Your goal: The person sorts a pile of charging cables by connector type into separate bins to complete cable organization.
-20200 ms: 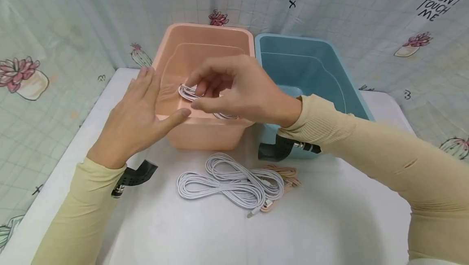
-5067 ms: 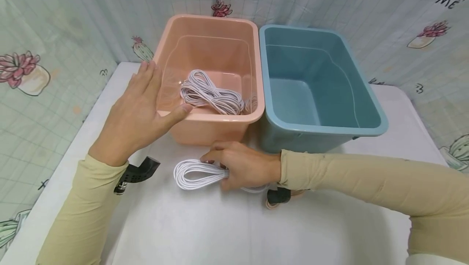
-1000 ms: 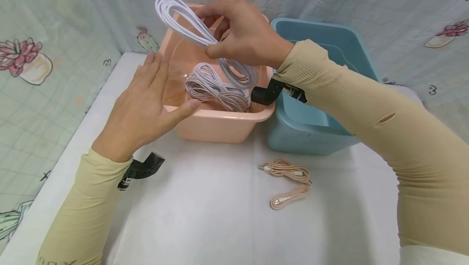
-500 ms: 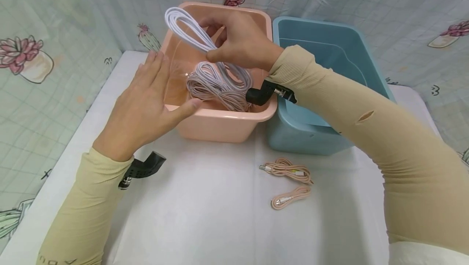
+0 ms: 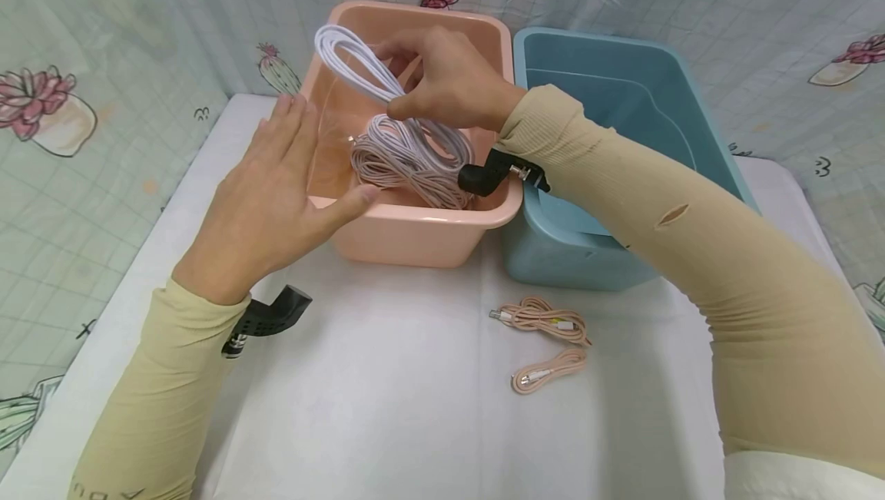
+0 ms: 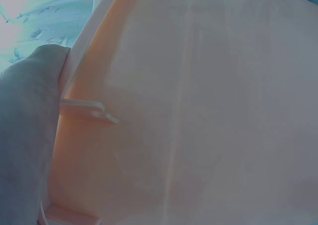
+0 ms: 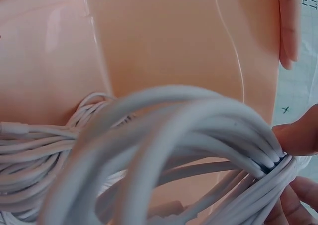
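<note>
A coiled white cable (image 5: 351,62) is pinched at its tied middle by my right hand (image 5: 449,79), over the inside of the peach bin (image 5: 422,235). In the right wrist view the looped cable (image 7: 164,115) fills the foreground, thumb and fingers closed at its tie. More white cable coils (image 5: 408,166) lie on the bin's floor below. My left hand (image 5: 259,193) rests along the bin's left rim with straight fingers, its thumb over the front rim. The left wrist view shows that hand (image 6: 30,130) against the peach wall.
A blue bin (image 5: 581,258) stands right beside the peach one. Two beige cable coils, one larger (image 5: 539,319) and one smaller (image 5: 549,371), lie on the white table (image 5: 373,392) in front of it. A printed curtain (image 5: 166,16) hangs behind.
Over the last second my right hand has lowered the white cable toward the coils in the peach bin. The white coils earlier on the table are gone from there. My left hand stays at the rim.
</note>
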A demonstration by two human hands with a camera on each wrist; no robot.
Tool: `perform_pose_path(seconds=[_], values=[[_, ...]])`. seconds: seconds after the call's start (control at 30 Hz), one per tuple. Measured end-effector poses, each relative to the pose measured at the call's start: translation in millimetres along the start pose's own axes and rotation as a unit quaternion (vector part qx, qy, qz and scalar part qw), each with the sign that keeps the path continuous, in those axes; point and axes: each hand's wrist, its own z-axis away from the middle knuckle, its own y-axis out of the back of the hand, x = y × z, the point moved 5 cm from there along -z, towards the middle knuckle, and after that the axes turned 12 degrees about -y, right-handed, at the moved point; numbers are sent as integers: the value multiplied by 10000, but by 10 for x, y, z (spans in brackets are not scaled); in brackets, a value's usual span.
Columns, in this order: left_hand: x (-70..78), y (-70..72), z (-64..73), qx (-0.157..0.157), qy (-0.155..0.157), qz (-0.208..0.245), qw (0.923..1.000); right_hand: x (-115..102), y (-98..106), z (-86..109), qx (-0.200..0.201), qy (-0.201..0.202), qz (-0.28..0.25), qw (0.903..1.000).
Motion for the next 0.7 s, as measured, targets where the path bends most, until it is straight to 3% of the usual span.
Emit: perform_pose_path(seconds=[0.23, 0.7], values=[[18, 14, 14, -13, -19, 43, 10000, 26, -57, 8, -207, -226, -77, 9995], [39, 22, 14, -39, -9, 53, 10000, 54, -66, 29, -317, -275, 257, 9988]])
